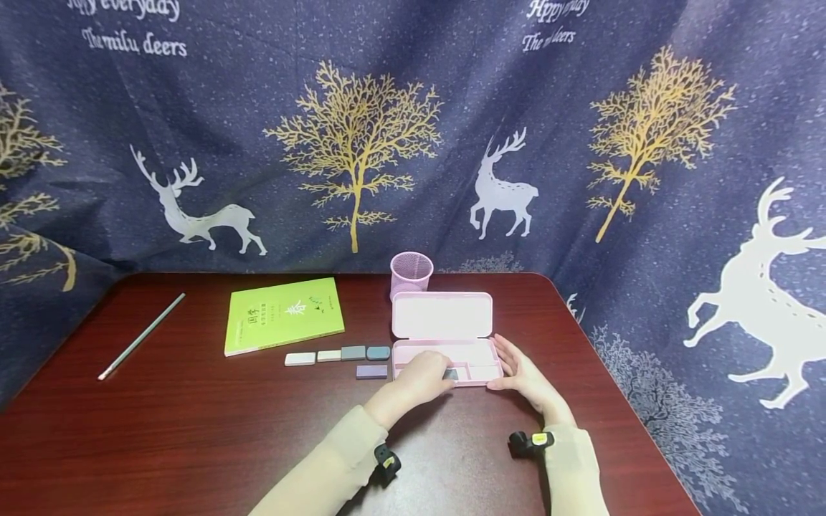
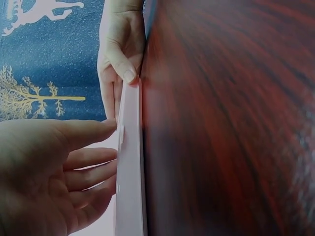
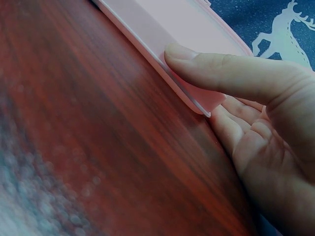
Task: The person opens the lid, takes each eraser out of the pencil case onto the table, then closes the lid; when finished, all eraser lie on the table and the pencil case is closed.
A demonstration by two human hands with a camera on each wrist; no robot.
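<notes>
A pink pencil case (image 1: 482, 354) lies on the table with its lid (image 1: 442, 315) raised. My left hand (image 1: 421, 378) reaches down into its front compartments, thumb and fingers at either side of a small grey eraser (image 1: 452, 374). In the left wrist view, the left fingers (image 2: 91, 169) pass behind the case's front wall (image 2: 131, 157), which hides their grip. My right hand (image 1: 528, 378) holds the case's right end; its thumb (image 3: 197, 61) lies over the front edge and the other fingers curve around the end.
Left of the case stand several erasers: white (image 1: 300, 359), cream (image 1: 329, 355), grey (image 1: 353, 352), blue (image 1: 378, 352) and purple (image 1: 371, 372). A green book (image 1: 284, 315) and a pencil (image 1: 142, 337) lie farther left. A pink mesh pen cup (image 1: 411, 271) stands behind the lid.
</notes>
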